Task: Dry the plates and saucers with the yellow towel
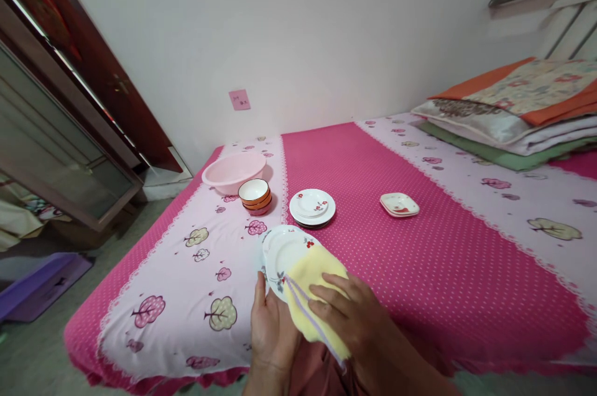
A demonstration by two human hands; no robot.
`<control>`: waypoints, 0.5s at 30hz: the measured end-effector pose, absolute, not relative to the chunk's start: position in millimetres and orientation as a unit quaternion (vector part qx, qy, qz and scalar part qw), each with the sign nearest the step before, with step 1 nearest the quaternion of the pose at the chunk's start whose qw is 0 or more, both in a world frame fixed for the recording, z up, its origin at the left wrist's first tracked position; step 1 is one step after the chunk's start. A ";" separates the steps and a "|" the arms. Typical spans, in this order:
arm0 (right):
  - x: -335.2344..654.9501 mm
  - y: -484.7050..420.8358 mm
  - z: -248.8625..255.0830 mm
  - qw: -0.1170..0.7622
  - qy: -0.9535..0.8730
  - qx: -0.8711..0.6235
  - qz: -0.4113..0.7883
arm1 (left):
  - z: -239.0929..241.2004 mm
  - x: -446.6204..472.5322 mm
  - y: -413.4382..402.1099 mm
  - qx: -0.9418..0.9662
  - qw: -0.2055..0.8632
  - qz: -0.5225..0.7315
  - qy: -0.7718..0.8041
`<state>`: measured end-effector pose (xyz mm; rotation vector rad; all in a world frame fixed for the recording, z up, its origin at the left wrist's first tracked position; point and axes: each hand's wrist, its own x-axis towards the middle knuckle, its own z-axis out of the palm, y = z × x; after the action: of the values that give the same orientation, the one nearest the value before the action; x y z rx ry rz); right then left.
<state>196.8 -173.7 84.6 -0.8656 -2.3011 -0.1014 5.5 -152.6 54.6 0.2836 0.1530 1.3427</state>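
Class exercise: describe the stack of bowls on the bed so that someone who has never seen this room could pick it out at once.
Start at the pink bedspread and go to its far left corner, where a pale pink basin sits. Just to the right of the basin stands the stack of bowls. It alone is deep-sided, orange outside and white inside, while the dishes near it are flat white plates.

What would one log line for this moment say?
left hand: holds white plate | right hand: presses yellow cloth on plate | nearby: stacked bowls, pink basin
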 end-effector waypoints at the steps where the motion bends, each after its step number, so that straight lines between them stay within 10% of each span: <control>1: 192.3 -174.5 82.4 0.343 -0.880 -0.326 -0.045 | 50.5 4.2 -152.8 0.130 0.783 0.605 0.066; 15: 154.5 -173.7 96.7 0.327 -0.908 -0.261 -0.005 | 37.6 1.8 -175.2 0.106 0.704 0.655 0.253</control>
<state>154.5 -173.7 96.7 -0.6844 -2.3797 -0.0124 1.8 -175.2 37.6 0.2356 0.5618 1.4574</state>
